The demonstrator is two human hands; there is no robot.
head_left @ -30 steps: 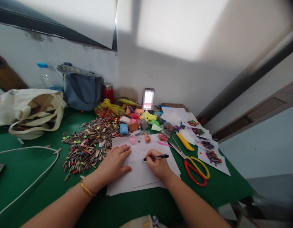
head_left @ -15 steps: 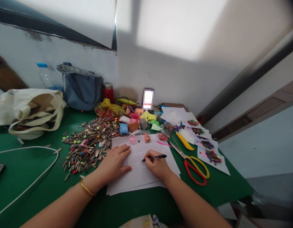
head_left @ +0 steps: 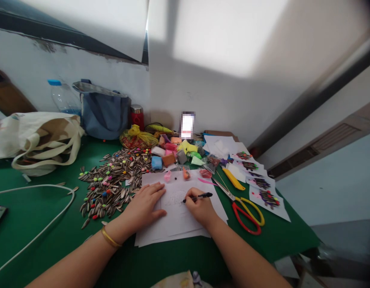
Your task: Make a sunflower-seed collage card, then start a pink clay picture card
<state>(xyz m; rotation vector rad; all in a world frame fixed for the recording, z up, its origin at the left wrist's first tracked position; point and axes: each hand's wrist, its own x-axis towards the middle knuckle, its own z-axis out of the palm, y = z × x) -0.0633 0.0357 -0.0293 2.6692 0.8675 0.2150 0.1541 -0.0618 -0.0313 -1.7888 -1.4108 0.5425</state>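
Observation:
My right hand grips a black pen, its tip at the paper beside a faint drawing. Flat on the left part of the white paper lies my left hand, fingers apart. Along the paper's top edge sit small lumps of clay: a pink one, an orange one and a reddish one. A tiny black ball is between the first two. Left of the paper spreads a heap of striped sunflower seeds mixed with coloured ones.
Scissors and a yellow cutter lie right of the paper. Farther right are several cards with seed pictures. Clay packs, a phone, a red flask and bags stand behind. A white cable curves at left.
My right hand with the pen has shifted slightly to the right and up, leaving more of the drawing visible. My left hand stays in place on the paper.

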